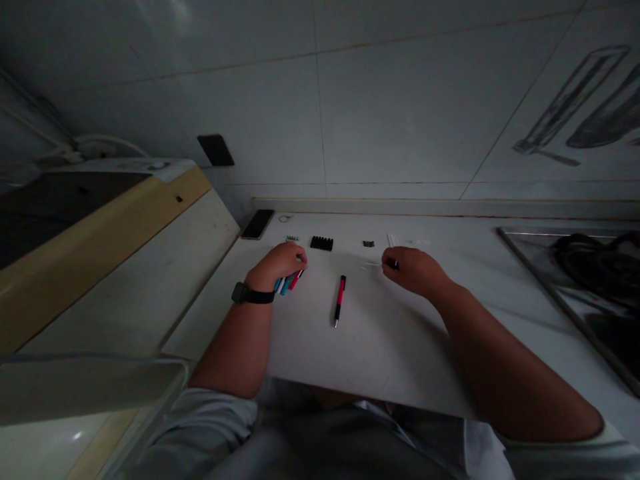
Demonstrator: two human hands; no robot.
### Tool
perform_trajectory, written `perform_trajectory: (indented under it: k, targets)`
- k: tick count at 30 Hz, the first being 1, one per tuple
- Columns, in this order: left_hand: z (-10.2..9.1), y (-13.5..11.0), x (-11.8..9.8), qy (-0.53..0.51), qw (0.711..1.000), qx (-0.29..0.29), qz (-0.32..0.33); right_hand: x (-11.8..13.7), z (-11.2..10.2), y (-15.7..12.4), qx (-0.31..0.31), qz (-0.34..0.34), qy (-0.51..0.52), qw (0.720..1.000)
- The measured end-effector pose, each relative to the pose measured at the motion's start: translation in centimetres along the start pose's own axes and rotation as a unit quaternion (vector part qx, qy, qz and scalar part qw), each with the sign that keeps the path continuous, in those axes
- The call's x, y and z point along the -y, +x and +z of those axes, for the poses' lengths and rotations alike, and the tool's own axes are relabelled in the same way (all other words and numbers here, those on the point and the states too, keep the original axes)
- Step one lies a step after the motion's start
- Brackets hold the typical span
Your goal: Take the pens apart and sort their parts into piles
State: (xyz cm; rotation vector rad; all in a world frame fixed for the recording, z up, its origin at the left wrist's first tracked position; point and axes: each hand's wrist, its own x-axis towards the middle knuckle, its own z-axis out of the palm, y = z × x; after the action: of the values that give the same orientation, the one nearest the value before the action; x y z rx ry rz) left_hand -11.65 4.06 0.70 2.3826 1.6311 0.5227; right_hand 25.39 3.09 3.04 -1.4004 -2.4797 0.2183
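Observation:
My left hand, with a dark watch on the wrist, is curled closed over a row of blue, white and red pen barrels. What its fingertips hold, if anything, is hidden. My right hand is closed, and a small dark piece shows within its fingers; its kind is unclear. Thin pale sticks show just left of those fingers. Between the hands lies a red and black pen, tip toward me. Behind are small springs, a row of black grips and small black pieces.
A phone and a small ring-like item lie at the back left. White sticks lie behind my right hand. A gas stove borders the white counter on the right, a large cream-coloured appliance on the left. A tiled wall rises behind.

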Motion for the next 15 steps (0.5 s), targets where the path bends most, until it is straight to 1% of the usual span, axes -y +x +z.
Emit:
perform_trajectory:
  k: [2, 6, 8, 11, 15]
  targets:
    - [-0.2, -0.1, 0.3, 0.028, 0.999, 0.022, -0.018, 0.0, 0.1, 0.0, 0.004, -0.003, -0.007, 1.000]
    - [-1.0, -0.3, 0.1, 0.046, 0.990, 0.111, -0.074, 0.2, 0.0, 0.1, 0.012, -0.009, -0.015, 1.000]
    - [-1.4, -0.4, 0.0, 0.048, 0.984, 0.144, -0.092, 0.4, 0.0, 0.1, 0.012, -0.016, -0.005, 1.000]
    - [-1.7, -0.4, -0.1, 0.041, 0.980, 0.161, -0.113, 0.5, 0.0, 0.1, 0.007, -0.022, 0.019, 1.000]
    - [-1.6, -0.5, -0.4, 0.046, 0.983, 0.146, -0.106, 0.6, 0.2, 0.2, 0.001, -0.025, 0.026, 0.999]
